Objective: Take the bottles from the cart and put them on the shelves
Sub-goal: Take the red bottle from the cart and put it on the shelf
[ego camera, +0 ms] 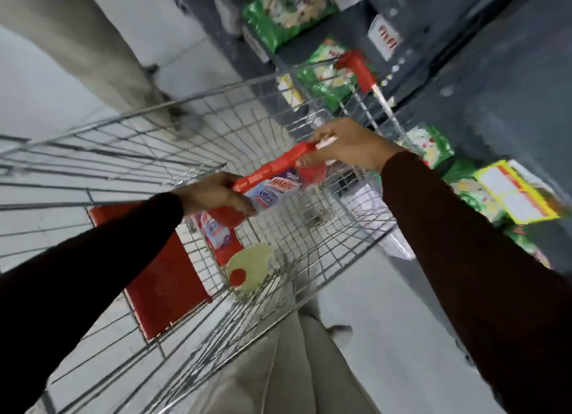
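Both hands grip one red bottle (272,178) above the cart (192,129), left hand (213,195) wrapping its body, right hand (349,147) apparently pinching its cap (blurred), sharing the lift toward the shelves (464,82).

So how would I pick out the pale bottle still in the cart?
Start at the wire cart and look down through it to its floor, beside the red panel. The pale bottle stands there seen from above, under the left hand: a greenish-white round top with a small red cap, unlike the red-labelled bottles.
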Available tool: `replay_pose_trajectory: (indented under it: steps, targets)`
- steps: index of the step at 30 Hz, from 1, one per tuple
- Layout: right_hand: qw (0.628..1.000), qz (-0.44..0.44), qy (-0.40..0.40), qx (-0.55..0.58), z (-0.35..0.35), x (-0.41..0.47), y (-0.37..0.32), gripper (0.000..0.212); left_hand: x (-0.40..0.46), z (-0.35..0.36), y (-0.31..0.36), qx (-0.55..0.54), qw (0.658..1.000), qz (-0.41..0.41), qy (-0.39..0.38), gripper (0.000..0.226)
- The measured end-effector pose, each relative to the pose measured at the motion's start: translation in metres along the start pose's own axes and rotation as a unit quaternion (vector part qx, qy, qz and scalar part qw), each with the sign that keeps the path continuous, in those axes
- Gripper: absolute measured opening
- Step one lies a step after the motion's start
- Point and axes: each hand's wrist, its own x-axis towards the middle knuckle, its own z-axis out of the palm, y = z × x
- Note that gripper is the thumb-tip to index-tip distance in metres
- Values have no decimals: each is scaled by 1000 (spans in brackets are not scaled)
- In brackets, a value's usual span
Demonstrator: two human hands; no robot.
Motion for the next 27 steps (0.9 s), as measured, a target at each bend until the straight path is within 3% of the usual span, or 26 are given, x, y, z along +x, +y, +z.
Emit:
replay_pose_trajectory:
  steps: [4, 9, 11, 18, 22, 27]
  targets:
    - [975, -111, 135, 134, -39, -77, -50, 35, -49, 43, 50, -225, 969, 51, -85, 90]
    - [915, -199, 224, 270, -78, -192, -91, 18, -102, 129, 150, -329, 922, 164, -119, 72]
    - [896, -224, 230, 307, -91, -248, -99, 8, -125, 166, 189, -327, 916, 189, -139, 69]
    - [831, -306, 290, 363, -128, -428, -106, 21, -169, 273, 295, -252, 893, 281, -246, 76]
    - [803, -340, 365, 327, -149, -513, -113, 21, -197, 328, 356, -187, 862, 328, -338, 84]
    - [774, -396, 422, 258, -174, -608, -134, 27, -236, 382, 433, -122, 825, 422, -356, 98]
